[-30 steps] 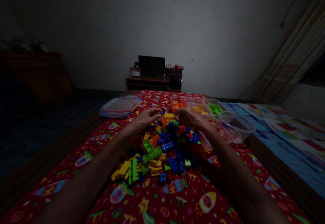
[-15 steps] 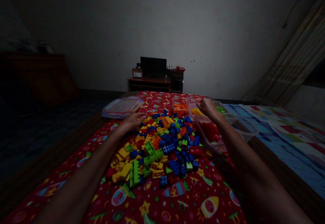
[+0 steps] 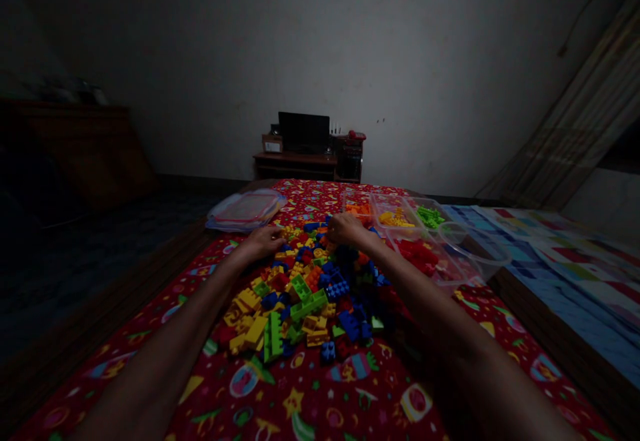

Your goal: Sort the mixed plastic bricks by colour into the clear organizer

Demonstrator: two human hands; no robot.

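Observation:
A heap of toy building bricks (image 3: 310,304) in yellow, green, blue, red and orange lies on a red patterned cloth (image 3: 320,401). My left hand (image 3: 265,241) rests at the heap's far left edge, fingers curled together by some yellow bricks; whatever they pinch is too small to make out. Over the far middle of the heap is my right hand (image 3: 347,229), its fingers closed and pointing down, their tips hidden. To the right stand clear plastic boxes holding sorted bricks: orange bricks (image 3: 359,210), yellow bricks (image 3: 395,218), green bricks (image 3: 430,217) and red bricks (image 3: 419,256).
Stacked clear lids (image 3: 246,210) lie at the table's far left. A round clear tub (image 3: 480,244) stands at the right edge, beside a bed with a blue quilt (image 3: 555,301). Against the far wall is a desk with a monitor (image 3: 304,132).
My right hand has moved left from above the yellow brick box to the heap. My left hand has shifted slightly, its fingers now curled closer together at the bricks.

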